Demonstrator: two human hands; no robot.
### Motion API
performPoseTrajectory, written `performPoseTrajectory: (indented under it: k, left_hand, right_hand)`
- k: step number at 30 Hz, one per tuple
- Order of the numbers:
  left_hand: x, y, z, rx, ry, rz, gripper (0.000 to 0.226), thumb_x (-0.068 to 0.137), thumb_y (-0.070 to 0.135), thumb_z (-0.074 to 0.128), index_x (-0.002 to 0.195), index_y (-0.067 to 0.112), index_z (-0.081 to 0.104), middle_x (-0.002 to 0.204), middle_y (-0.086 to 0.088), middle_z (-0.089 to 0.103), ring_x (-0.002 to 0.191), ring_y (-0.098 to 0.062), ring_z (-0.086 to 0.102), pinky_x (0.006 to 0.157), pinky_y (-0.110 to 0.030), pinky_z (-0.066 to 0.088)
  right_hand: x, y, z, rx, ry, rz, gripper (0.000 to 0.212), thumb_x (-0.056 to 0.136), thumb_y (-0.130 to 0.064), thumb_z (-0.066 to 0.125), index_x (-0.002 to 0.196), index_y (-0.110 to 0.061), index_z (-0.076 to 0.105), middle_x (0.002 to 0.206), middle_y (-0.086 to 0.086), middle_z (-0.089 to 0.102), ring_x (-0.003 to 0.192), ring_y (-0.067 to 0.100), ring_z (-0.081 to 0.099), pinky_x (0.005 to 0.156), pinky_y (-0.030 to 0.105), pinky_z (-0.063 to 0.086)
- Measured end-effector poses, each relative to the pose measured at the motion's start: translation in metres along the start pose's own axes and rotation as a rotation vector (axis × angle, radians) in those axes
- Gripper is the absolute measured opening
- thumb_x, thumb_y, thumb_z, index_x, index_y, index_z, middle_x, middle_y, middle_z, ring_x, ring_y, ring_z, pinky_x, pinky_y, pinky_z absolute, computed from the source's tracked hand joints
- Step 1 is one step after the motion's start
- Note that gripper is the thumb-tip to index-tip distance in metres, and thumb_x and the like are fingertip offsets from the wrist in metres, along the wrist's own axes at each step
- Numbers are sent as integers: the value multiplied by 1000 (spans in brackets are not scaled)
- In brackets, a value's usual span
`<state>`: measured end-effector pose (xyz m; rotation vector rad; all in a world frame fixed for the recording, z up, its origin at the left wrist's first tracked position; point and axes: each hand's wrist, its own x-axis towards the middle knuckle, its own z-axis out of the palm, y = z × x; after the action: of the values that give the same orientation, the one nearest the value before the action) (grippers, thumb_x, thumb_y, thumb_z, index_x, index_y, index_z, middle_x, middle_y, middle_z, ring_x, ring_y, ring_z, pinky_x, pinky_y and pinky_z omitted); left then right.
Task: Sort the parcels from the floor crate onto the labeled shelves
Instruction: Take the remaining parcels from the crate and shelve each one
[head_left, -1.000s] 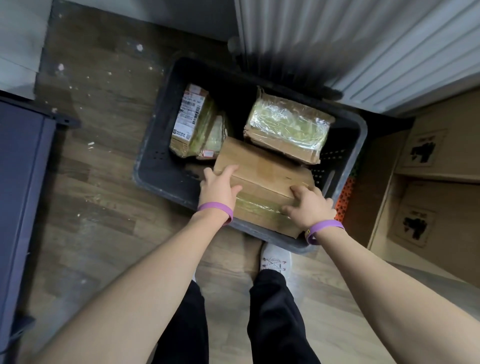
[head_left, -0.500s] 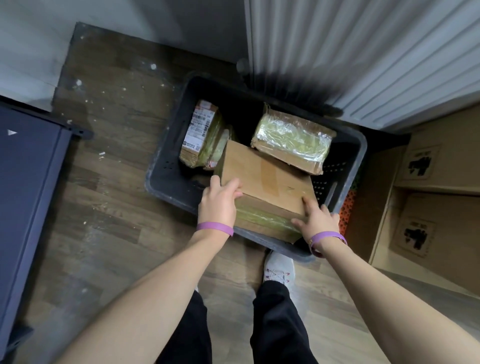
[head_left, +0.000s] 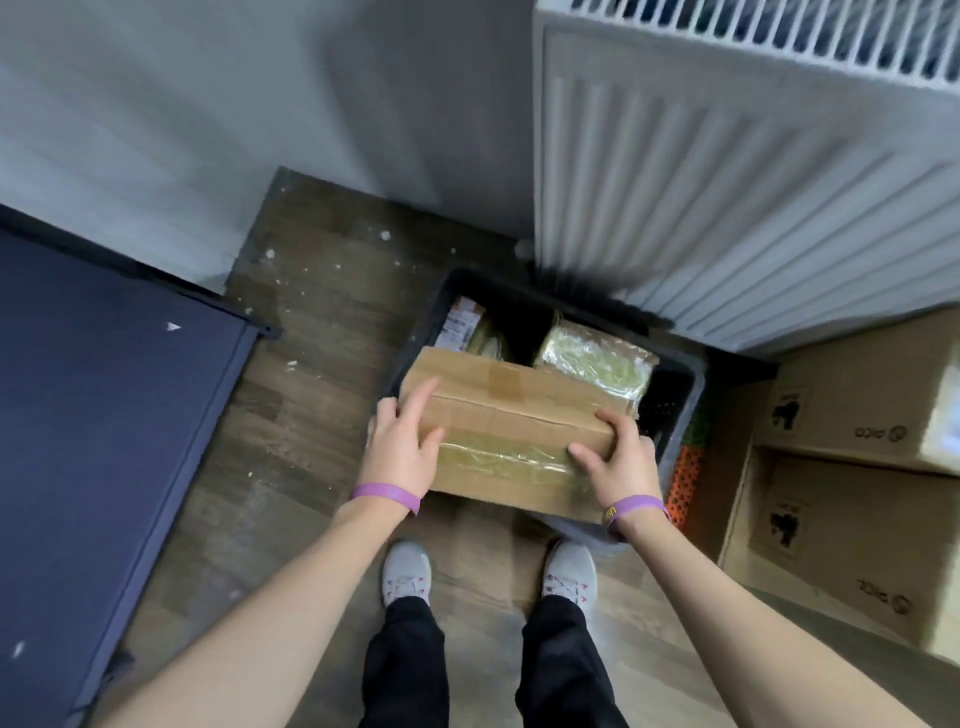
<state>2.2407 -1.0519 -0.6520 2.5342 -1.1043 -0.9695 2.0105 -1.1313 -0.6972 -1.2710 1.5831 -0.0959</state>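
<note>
Clasping box (head_left: 519, 410): left hand (head_left: 402, 449), right hand (head_left: 618, 462)

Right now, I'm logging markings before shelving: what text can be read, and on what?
"pico", upside down: upper carton and lower carton.
Too blurred: shipping label on the left parcel; carton stickers.
Too small: right wristband print.
None visible: held box.

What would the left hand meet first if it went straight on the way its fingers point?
The left hand grips the box; its fingers point across the box top. Past the far edge, the labelled parcel in the crate lies in line, though probably lower; depth is unclear.
</note>
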Motion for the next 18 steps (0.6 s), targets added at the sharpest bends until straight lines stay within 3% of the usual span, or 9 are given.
performPoseTrajectory:
  k: [4,8,11,13,15,18]
  left_hand:
    - [-58,43,-85,-104,14,-45,96,80,14,71,139,62,11,128,-2,31,126,-29,39,105,-43,36]
    - [-99,77,-174,-221,133,5,121,71,1,76,133,72,-2,145,-1,17,117,-35,54,83,-28,44]
    - [-124,97,-233,-300,204,26,128,70,-8,71,131,73,-7,157,-13,-7,140,-36,29,86,-26,37]
    - [-141,105,-275,-337,270,71,129,69,-9,69,131,73,-8,157,-16,-8,145,-35,14,97,-30,36]
    - [-160,107,-316,-336,357,117,130,67,-7,72,131,72,-9,152,-8,4,143,-35,22,104,-38,37]
    - [-193,98,-380,-325,448,166,134,63,-4,80,132,72,-7,137,7,11,137,-31,30,107,-40,36]
  right_hand:
    - [-57,-90,-54,-1,57,-177,84,79,-19,77,146,-24,27,146,8,40,127,24,44,102,28,33]
    - [-106,-182,-104,23,29,-347,106,75,-18,81,149,-43,10,146,1,45,132,21,45,105,33,36]
    - [-142,-248,-124,60,-22,-521,115,70,-16,84,144,-56,5,147,-11,38,132,6,39,106,26,34]
    - [-166,-288,-131,42,-62,-672,126,61,-12,88,142,-60,4,149,-20,26,135,-3,27,108,15,26]
    - [-189,-326,-135,-91,-61,-822,137,51,-15,92,141,-59,-3,154,-19,15,141,4,19,109,15,19]
    - [-228,-379,-137,-333,-22,-985,145,43,-22,93,135,-63,-12,161,-2,5,146,25,11,110,31,16]
